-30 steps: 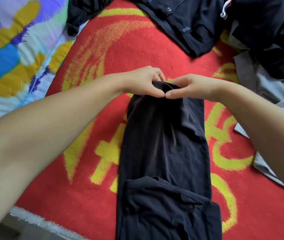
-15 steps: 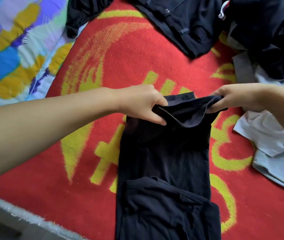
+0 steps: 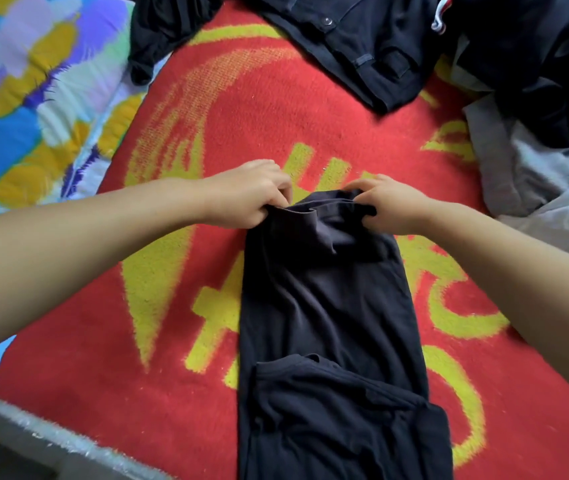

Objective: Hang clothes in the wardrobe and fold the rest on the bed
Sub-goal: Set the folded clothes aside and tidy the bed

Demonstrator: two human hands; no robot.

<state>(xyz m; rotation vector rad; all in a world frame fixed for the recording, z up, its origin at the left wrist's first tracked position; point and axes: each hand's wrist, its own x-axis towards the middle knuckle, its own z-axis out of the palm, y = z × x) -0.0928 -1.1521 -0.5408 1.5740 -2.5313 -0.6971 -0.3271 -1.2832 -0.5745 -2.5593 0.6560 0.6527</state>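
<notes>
- Our left hand (image 3: 248,197) and right hand (image 3: 392,206) each pinch a far corner of the black T-shirt (image 3: 328,306), fingers curled round the hem.
- T-shirt's long axis runs from both hands back toward us, flat on the red blanket (image 3: 258,109); we judge the fold comes nearward.

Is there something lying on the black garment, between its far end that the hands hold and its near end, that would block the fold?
Nothing visible does. The left hand and right hand grip the far end of the black garment; its surface toward the near end is bare. The dark clothes lie farther away, apart from it.
</notes>
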